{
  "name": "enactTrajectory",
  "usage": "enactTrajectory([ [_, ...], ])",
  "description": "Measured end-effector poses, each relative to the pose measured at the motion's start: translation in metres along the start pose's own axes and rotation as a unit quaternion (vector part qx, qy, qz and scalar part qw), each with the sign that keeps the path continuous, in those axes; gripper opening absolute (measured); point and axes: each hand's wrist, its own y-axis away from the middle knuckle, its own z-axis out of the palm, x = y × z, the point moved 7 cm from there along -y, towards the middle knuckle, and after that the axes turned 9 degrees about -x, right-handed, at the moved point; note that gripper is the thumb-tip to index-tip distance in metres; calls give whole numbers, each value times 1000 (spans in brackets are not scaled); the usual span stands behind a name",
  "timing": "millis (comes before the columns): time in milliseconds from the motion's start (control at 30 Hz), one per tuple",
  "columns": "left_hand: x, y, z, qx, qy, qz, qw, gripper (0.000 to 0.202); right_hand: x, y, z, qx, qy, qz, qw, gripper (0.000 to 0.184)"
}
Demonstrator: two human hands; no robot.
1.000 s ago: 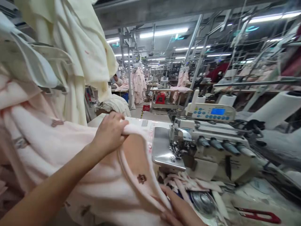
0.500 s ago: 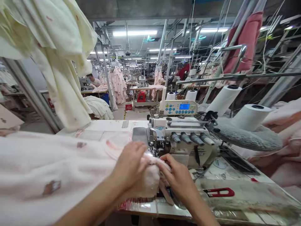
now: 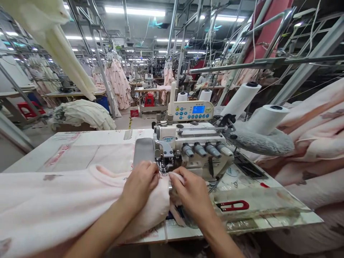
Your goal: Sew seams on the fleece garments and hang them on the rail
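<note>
Slanting inward, left hand (image 3: 141, 182) and right hand (image 3: 192, 191) hold pink garment (image 3: 70, 193).

Deep workshop, lit by rows of white strip lights (image 3: 134, 12), teal fans (image 3: 156, 23) hung among them, metal posts (image 3: 105, 79) rising between. Pale grey floor (image 3: 123, 124) bears a strip of yellow-and-black tape (image 3: 130, 123); red stool (image 3: 149, 100) stands by a far table (image 3: 139, 90), second red stool (image 3: 30, 108) farther left. Pale cloth (image 3: 83, 114) heaped at mid-distance, pink garments (image 3: 118, 84) hanging beyond it to the right.
</note>
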Motion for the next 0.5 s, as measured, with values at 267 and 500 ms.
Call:
enactTrajectory([
  [267, -6, 14, -1, 0, 56, 8, 998, 6, -5, 19, 3, 65, -48, -112, 990, 15],
  [500, 30, 44, -18, 185, -38, 172, 967, 10, -7, 35, -7, 29, -120, -99, 987, 8],
])
